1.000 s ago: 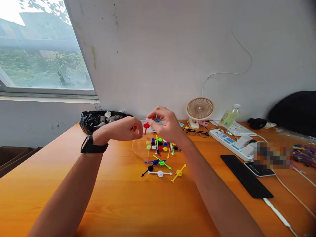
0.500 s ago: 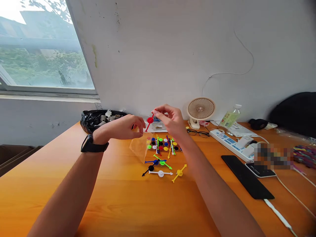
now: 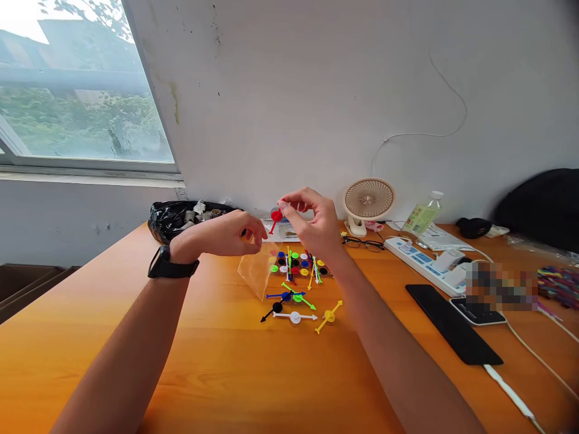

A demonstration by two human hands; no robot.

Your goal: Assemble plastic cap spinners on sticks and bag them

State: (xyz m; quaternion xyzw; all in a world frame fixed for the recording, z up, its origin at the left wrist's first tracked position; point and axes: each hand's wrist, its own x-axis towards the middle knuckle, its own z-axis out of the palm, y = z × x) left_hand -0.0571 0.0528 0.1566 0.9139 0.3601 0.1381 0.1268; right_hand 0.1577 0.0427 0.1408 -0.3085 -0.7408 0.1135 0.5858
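Between the thumb and fingers of my right hand (image 3: 312,220) is a red arrow spinner (image 3: 276,215) with a round hub. It hangs tilted, just right of my left fingertips. My left hand (image 3: 239,232) is closed on a clear plastic bag (image 3: 256,274), which droops below it toward the table. Under the hands lie assembled spinners: a blue one (image 3: 286,296), a green one (image 3: 298,298), a black one (image 3: 277,308), a white one (image 3: 295,317) and a yellow one (image 3: 330,316). Behind them sit rows of coloured round pieces (image 3: 304,272) with loose arrows on top.
A black plastic bag (image 3: 163,220) with fittings is at the back left. Along the right stand a small fan (image 3: 368,199), glasses (image 3: 363,243), a bottle (image 3: 424,214), a power strip (image 3: 411,258) and a black phone-like slab (image 3: 452,323) with a cable.
The red spinner has risen slightly and turned in my right fingers, so its lower end sits higher above the bag. My left hand and the bag are nearly unmoved.
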